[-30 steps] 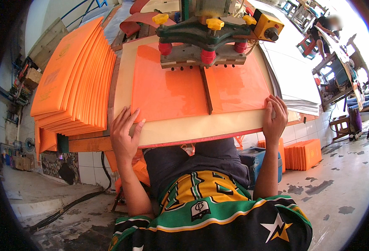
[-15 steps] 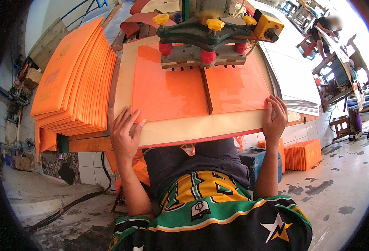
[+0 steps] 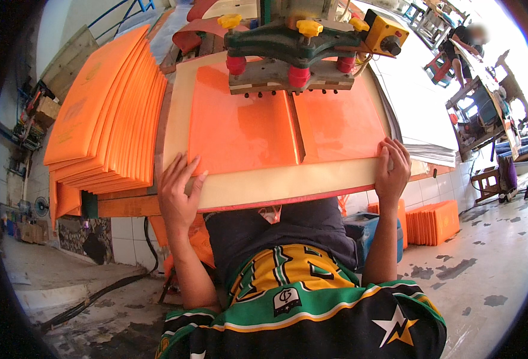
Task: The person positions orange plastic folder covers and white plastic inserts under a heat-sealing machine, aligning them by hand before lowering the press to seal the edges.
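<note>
A glossy orange plastic cover (image 3: 240,128) lies open on a cream board (image 3: 276,186). My left hand (image 3: 180,188) rests at its near left corner, fingers stretched over the board and thumb apart. At the near right corner lies my right hand (image 3: 392,169), its bent fingers touching the cover's edge. Neither hand visibly lifts anything. A dark narrow bar (image 3: 300,134) runs down the middle of the cover. Above the far part hangs a green press head (image 3: 300,51) with yellow knobs and red spacers; it hides the cover's far middle.
A tall stack of orange covers (image 3: 111,113) stands left of the board. White sheets (image 3: 425,113) lie at the right. A yellow control box (image 3: 385,35) with a black knob is beside the press. More orange covers (image 3: 432,222) and a blue container (image 3: 374,236) are on the floor. A person (image 3: 464,45) sits far right.
The press head sits very slightly higher. A bright orange strip now shows along the left side of the middle bar. Both hands have stayed in place.
</note>
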A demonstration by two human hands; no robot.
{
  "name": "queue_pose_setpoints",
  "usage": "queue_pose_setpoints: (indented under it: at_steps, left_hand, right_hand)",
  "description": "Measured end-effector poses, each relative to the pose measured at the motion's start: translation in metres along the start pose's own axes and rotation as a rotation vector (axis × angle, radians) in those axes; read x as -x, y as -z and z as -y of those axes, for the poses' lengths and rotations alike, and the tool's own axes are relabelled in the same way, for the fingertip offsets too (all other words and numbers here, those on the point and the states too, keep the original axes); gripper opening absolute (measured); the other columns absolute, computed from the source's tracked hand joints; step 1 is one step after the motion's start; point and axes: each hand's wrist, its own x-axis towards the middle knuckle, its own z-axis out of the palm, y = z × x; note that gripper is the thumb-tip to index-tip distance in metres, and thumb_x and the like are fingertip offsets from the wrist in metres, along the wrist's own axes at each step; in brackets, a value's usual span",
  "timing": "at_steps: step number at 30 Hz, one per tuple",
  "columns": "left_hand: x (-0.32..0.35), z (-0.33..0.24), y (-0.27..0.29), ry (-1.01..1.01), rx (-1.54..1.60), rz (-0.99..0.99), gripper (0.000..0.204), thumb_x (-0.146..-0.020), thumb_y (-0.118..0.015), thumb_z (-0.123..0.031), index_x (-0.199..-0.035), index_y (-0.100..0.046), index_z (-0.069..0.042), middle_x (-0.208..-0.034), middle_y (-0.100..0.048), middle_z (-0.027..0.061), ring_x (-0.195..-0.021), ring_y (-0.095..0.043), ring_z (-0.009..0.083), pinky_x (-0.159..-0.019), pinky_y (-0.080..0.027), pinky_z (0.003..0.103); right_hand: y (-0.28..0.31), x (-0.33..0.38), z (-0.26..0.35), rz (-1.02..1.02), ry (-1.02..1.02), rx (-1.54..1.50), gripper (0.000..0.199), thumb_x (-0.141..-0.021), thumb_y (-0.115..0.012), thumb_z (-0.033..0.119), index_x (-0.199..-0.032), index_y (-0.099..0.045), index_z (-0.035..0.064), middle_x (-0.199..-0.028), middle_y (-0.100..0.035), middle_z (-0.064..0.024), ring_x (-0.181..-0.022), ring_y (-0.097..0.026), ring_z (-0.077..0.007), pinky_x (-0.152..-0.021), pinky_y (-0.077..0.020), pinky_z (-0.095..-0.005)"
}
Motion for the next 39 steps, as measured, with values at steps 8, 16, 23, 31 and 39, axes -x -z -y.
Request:
queue_pose_setpoints:
  at_steps: [8,16,23,31,39]
  left_hand:
    - [-0.0001,-0.0003,0.0027,-0.017,0.012,0.026,0.041,-0.104,-0.073,-0.033,-0.139,-0.076,-0.011,-0.147,-0.069,0.0203,-0.144,-0.06,0.0367,-0.122,-0.043,0.051]
    - [0.0,-0.0009,0.0026,-0.005,0.015,0.033,0.042,-0.105,-0.072,-0.034,-0.139,-0.076,-0.012,-0.147,-0.07,0.0198,-0.145,-0.059,0.0361,-0.122,-0.043,0.051]
    - [-0.001,-0.0035,0.004,-0.011,0.005,0.027,0.041,-0.105,-0.073,-0.034,-0.138,-0.077,-0.012,-0.146,-0.07,0.0199,-0.144,-0.06,0.036,-0.122,-0.043,0.05]
    - [-0.0011,-0.0021,0.0026,-0.006,0.001,0.035,0.041,-0.105,-0.072,-0.035,-0.139,-0.077,-0.012,-0.147,-0.07,0.02,-0.144,-0.06,0.0359,-0.122,-0.043,0.051]
    - [-0.0004,-0.0013,0.0031,-0.003,-0.006,0.036,0.041,-0.106,-0.071,-0.035,-0.139,-0.076,-0.012,-0.147,-0.069,0.02,-0.144,-0.06,0.0358,-0.122,-0.043,0.051]
  right_hand:
    - [0.0024,-0.0013,0.0022,0.009,0.019,0.018,0.031,-0.109,-0.06,0.02,-0.117,-0.082,-0.0012,-0.129,-0.079,-0.0165,-0.137,-0.064,-0.0343,-0.117,-0.0483,-0.0471]
    - [0.0016,-0.0007,0.0015,0.007,0.008,0.023,0.03,-0.109,-0.06,0.019,-0.117,-0.081,-0.0011,-0.13,-0.079,-0.0157,-0.137,-0.063,-0.0339,-0.117,-0.0485,-0.0469]
    - [0.0033,-0.0021,0.0015,0.009,0.01,0.013,0.031,-0.109,-0.06,0.02,-0.117,-0.081,-0.001,-0.13,-0.079,-0.0152,-0.137,-0.063,-0.0338,-0.117,-0.0485,-0.0467]
    - [0.0027,-0.0024,0.0004,0.0,0.004,0.013,0.032,-0.11,-0.06,0.022,-0.116,-0.082,-0.0002,-0.13,-0.079,-0.015,-0.137,-0.064,-0.0336,-0.117,-0.0493,-0.0479]
    - [0.0025,-0.002,0.0007,0.0,0.002,0.019,0.032,-0.11,-0.06,0.021,-0.116,-0.082,-0.0005,-0.131,-0.079,-0.0149,-0.137,-0.064,-0.0336,-0.117,-0.0491,-0.0476]
